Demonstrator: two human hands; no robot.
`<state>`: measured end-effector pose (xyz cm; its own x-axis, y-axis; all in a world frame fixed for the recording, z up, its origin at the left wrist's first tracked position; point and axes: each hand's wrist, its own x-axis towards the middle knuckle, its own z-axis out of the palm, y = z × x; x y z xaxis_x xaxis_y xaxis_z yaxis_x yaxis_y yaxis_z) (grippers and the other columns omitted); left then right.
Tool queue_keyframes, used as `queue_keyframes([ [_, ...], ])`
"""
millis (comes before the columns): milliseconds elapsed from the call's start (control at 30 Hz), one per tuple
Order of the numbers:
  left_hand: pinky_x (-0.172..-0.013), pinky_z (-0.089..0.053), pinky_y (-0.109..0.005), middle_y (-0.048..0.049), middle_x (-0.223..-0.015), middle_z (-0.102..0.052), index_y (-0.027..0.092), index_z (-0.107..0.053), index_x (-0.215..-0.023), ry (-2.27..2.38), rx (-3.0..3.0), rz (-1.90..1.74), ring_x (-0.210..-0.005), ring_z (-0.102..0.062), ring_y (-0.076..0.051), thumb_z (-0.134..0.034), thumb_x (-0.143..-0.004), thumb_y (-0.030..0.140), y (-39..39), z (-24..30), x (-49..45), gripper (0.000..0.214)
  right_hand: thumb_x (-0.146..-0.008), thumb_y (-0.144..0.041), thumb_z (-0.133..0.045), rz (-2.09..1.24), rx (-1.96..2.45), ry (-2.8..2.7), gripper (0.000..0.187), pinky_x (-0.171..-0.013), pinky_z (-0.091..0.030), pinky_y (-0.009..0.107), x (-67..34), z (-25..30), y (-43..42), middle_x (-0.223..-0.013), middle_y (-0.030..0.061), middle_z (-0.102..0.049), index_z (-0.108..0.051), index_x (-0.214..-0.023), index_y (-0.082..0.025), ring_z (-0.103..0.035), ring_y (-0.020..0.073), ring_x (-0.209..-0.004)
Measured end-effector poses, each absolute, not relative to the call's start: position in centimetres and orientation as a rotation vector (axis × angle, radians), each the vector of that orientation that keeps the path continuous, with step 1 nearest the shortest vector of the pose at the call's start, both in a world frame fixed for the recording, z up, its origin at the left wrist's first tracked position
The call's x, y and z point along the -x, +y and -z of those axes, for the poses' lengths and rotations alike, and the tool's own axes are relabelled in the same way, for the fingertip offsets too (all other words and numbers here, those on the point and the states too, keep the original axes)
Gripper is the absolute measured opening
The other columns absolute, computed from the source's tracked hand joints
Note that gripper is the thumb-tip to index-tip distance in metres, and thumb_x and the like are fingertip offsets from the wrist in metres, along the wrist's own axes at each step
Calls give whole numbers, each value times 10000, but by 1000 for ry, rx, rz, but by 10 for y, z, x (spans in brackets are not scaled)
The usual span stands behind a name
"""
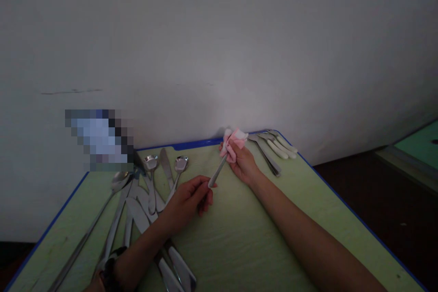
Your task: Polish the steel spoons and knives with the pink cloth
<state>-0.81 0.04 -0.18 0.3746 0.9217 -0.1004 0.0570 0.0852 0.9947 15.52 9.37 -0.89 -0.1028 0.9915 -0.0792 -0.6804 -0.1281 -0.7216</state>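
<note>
My left hand (191,198) pinches the end of a metal cutlery handle (218,173), which slants up to the right. Around its far end my right hand (242,164) grips a crumpled pink and white cloth (234,142). The cloth hides the head of this utensil, so I cannot tell its kind. Just beyond my right hand lie several forks with white handles (282,148) and a small stack of metal-handled cutlery (268,157). Under and beside my left forearm are spread table knives (138,214) and spoons, including a square-bowled spoon (181,164).
A long-handled spoon (92,226) lies along the left of the green table (239,251), which has a blue edge. A blurred-out device (99,139) stands at the back left. The grey wall (219,45) rises directly behind the table.
</note>
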Motion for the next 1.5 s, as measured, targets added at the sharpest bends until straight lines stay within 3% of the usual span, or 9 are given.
queue_keyframes([
  [233, -438, -440, -191, -42, -755, -647, 115, -600, -998, 985, -1259, -884, -556, -534, -102, -502, -841, 481, 1, -1, 6, 410, -666, -287, -739, -1559, 728, -661, 234, -588, -508, 205, -152, 8, 91, -733, -14, -674, -651, -844, -164, -620, 95, -602],
  [633, -483, -432, -188, -87, -934, -680, 135, -529, -1204, 990, -1330, -782, -600, -518, -93, -633, -757, 379, -1, -3, 8, 521, -667, -306, -736, -1589, 735, -642, 256, -577, -514, 210, -153, 9, 92, -743, -8, -675, -652, -857, -156, -629, 105, -617],
  [1000, -492, -420, -191, -63, -882, -676, 155, -567, -1199, 1002, -1356, -755, -586, -518, -99, -631, -761, 382, -1, -1, 9, 497, -698, -294, -715, -1616, 735, -638, 232, -569, -514, 210, -153, 8, 91, -786, 2, -686, -653, -878, -161, -622, 103, -623],
  [1500, -461, -426, -186, -45, -843, -647, 136, -467, -1316, 1021, -1377, -820, -520, -478, -71, -547, -822, 368, 1, 0, 9, 552, -696, -402, -699, -1684, 751, -825, 292, -626, -514, 235, -151, 2, 83, -732, 26, -696, -673, -824, -141, -614, 117, -624],
])
